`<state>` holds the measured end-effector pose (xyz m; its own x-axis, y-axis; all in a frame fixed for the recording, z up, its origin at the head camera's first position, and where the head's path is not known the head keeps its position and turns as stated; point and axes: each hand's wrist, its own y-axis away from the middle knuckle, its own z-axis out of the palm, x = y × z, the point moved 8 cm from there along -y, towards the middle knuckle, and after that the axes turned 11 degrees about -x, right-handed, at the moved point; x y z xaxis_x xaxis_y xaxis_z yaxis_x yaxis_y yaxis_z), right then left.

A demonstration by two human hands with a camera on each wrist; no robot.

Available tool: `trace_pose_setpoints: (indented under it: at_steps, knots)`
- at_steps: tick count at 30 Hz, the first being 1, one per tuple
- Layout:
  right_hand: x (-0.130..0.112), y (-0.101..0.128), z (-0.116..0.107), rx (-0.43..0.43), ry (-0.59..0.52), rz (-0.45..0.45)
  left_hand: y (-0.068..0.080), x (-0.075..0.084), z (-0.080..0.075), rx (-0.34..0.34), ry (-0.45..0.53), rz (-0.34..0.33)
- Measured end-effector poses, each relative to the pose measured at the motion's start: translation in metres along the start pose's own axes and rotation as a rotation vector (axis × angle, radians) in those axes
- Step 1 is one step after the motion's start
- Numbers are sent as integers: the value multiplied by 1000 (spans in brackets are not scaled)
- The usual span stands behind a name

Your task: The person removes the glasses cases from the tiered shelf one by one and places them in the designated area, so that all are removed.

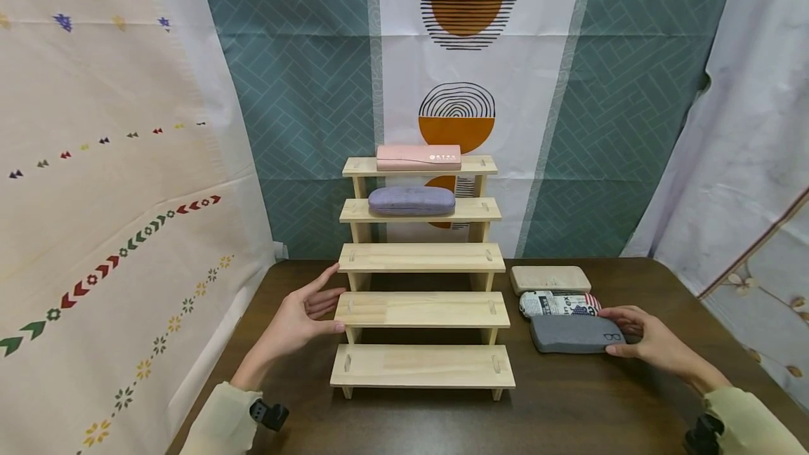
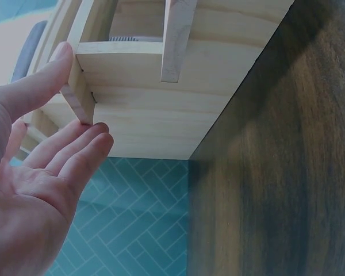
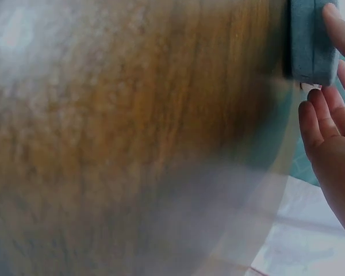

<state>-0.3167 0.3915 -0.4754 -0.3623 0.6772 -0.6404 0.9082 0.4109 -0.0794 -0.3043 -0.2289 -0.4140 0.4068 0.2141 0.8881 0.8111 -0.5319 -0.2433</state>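
Observation:
A five-step wooden rack stands mid-table. A pink case lies on its top step and a lavender case on the step below. My left hand rests with straight fingers against the left end of the second step from the bottom; in the left wrist view its thumb and fingers touch that end of the rack. My right hand spans the right end of a grey case lying flat on the table. One finger touches the grey case; the others stay straight, just off it.
Behind the grey case lie a newspaper-print case and a beige case. The dark wooden table is hemmed by hanging cloths at the left, back and right. The rack's three lower steps are bare.

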Motion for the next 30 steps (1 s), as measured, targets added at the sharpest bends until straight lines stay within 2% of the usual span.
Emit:
trace_pose_setpoints:
  at_steps: [5,9,16,30]
  knots:
    - [-7,4,-4,19,28,11,1,-1,0,1,-1,0]
    - [-22,7,-8,55,48,-4,1,-1,0,2,-1,3]
    - [-63,6,-8,111,59,-123,0,0,-1,5,-9,0]
    - [-145,-22,6,75,5,-231,0,1,-1,12,-13,-3]
